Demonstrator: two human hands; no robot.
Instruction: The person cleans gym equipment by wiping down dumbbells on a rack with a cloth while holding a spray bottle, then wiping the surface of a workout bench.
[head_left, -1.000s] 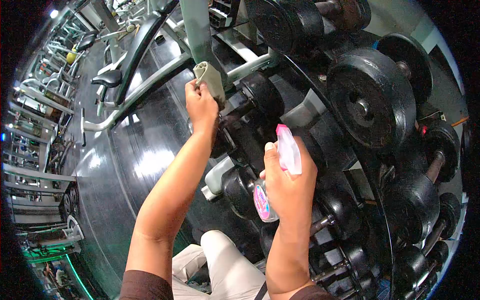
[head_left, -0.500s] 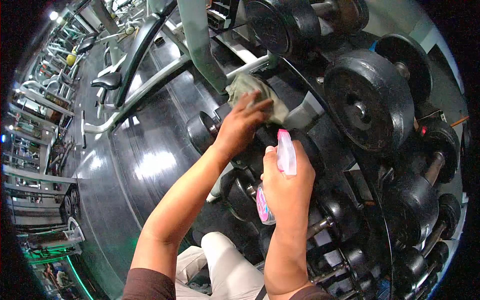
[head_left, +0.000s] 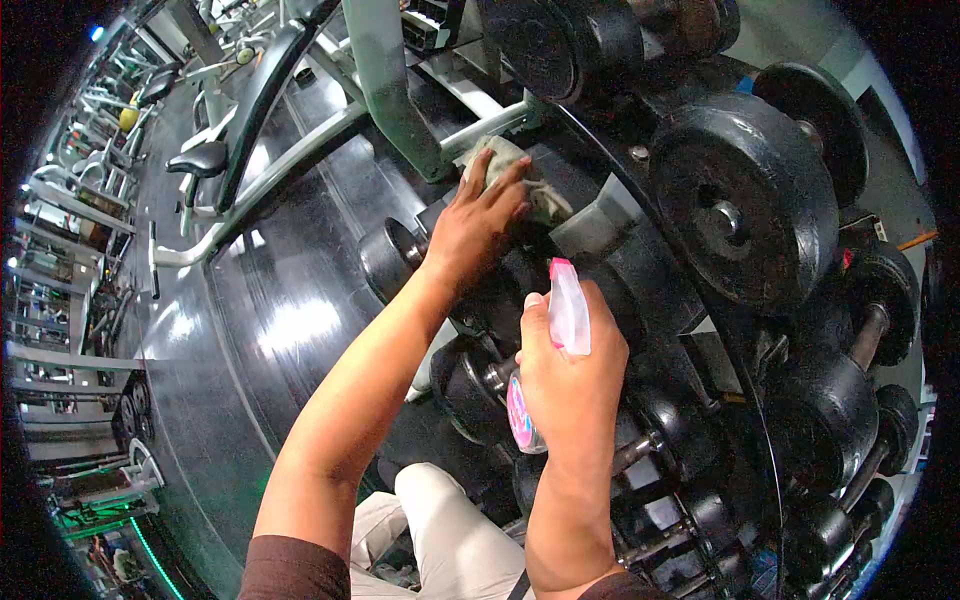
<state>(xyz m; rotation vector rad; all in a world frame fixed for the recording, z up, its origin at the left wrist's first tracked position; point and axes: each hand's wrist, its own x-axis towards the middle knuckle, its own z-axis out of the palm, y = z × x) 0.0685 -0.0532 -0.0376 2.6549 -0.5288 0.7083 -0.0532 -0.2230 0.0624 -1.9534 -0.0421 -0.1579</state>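
Observation:
My left hand (head_left: 478, 225) lies with its fingers spread on a greenish-grey cloth (head_left: 545, 200), pressed over the end of a black dumbbell that is mostly hidden beneath. Below and to the right, my right hand (head_left: 575, 375) is wrapped round a spray bottle (head_left: 521, 415) with a pink and white trigger head and a pink label. The nozzle points up, close to the cloth. A dumbbell head (head_left: 388, 258) shows at the left of my left hand, and another dumbbell (head_left: 470, 388) lies beside the bottle.
Large black dumbbells (head_left: 735, 205) fill an upper rack at the right, with more dumbbells (head_left: 670, 435) lower down. A grey machine frame (head_left: 385, 90) rises at the top. A bench machine (head_left: 198, 158) stands on the shiny black floor (head_left: 290, 310) at the left.
My left hand has moved right and down from beside the grey post, its fingers spreading over the unfolded cloth on the dumbbell. My right hand with the bottle has hardly moved.

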